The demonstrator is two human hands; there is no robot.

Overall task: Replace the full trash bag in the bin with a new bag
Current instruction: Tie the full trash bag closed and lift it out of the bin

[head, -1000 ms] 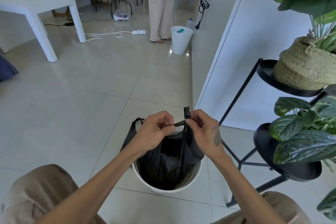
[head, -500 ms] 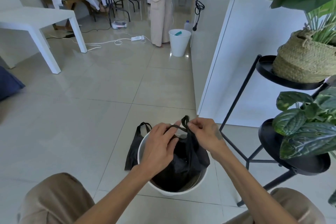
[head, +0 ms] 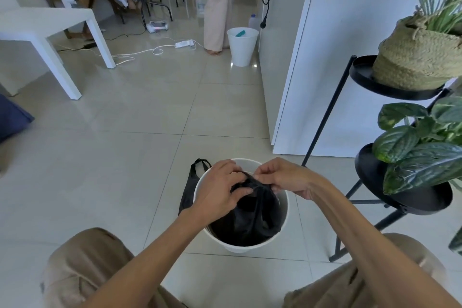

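A round white bin (head: 283,210) stands on the tiled floor between my knees. A black trash bag (head: 250,222) sits inside it, its top gathered over the bin's far half. My left hand (head: 218,191) and my right hand (head: 282,179) both pinch the bag's handles together above the bin mouth, fingertips nearly touching. A second black handle and a flap of bag (head: 191,186) hang outside the bin's left rim.
A black metal plant stand (head: 400,197) with leafy plants and a woven basket pot (head: 415,57) stands close on the right. A white wall panel (head: 325,70) rises behind the bin. Farther back are another white bin (head: 242,46), a standing person, floor cables and a white table (head: 50,25).
My hands have dropped lower, from holding the handles up above the bin to pressing them together just over its mouth. The bag has sunk deeper into the bin.
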